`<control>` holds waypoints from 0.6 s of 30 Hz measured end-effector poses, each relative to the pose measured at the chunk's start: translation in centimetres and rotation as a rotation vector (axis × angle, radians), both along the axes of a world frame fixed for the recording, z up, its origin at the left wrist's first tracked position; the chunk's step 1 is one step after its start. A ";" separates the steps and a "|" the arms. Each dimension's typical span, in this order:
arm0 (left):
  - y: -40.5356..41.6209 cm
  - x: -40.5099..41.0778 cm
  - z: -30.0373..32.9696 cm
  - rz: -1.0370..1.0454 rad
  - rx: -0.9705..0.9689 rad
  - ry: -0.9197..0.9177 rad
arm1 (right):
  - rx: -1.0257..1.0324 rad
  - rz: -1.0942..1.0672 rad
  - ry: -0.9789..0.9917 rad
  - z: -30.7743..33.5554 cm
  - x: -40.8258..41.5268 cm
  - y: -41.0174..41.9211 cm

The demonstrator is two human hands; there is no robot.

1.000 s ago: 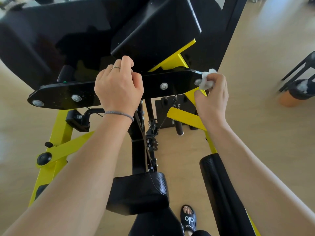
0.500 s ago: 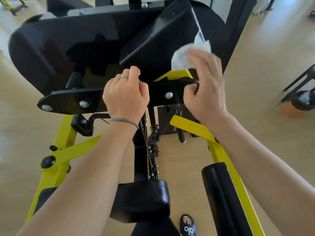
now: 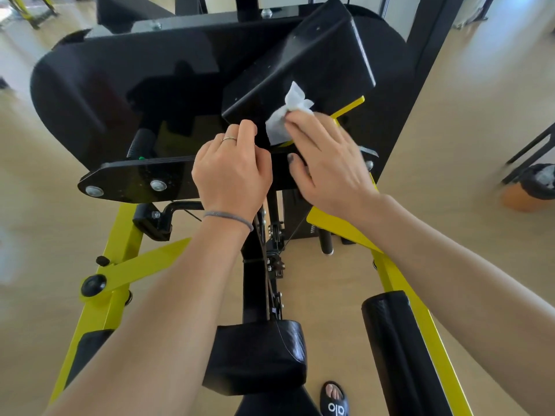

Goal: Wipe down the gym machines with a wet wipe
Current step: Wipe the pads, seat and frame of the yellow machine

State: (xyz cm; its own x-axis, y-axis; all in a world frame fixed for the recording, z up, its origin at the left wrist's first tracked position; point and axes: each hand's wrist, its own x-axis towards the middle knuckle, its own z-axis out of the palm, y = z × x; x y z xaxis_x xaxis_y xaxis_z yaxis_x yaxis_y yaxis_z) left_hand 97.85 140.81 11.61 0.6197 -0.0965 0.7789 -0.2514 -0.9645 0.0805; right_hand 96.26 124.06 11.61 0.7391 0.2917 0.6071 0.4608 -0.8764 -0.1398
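Note:
A black and yellow gym machine point(image 3: 120, 256) fills the view. A white wet wipe point(image 3: 285, 118) lies flat against the front face of the angled black pad point(image 3: 312, 55), pressed there by the straight fingers of my right hand point(image 3: 327, 163). Its thumb touches the black crossbar point(image 3: 135, 178) below. Beside it, my left hand point(image 3: 231, 172) grips the middle of that crossbar with its fingers curled over the top edge. A ring and a grey wrist band show on the left hand.
A large glossy black shroud point(image 3: 105, 91) stands behind the crossbar. Below are a black seat pad point(image 3: 258, 358), a black roller pad point(image 3: 399, 349) at the right and yellow frame bars. An orange bin point(image 3: 528, 190) sits on the wooden floor at the far right. My sandalled foot point(image 3: 333, 397) is at the bottom.
My right hand has carried the wipe from the right end of the crossbar up onto the angled black pad and then leftward across its face. My left hand stays on the crossbar.

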 end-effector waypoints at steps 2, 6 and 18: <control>0.1 0.0 -0.1 -0.008 -0.001 0.000 | -0.086 -0.056 -0.047 0.2 0.1 -1.2; 0.1 0.1 -0.1 -0.008 0.001 0.011 | -0.084 -0.015 0.032 0.1 0.1 -1.7; 0.0 0.4 0.0 0.005 -0.021 -0.042 | 0.024 0.260 0.481 3.3 1.3 1.5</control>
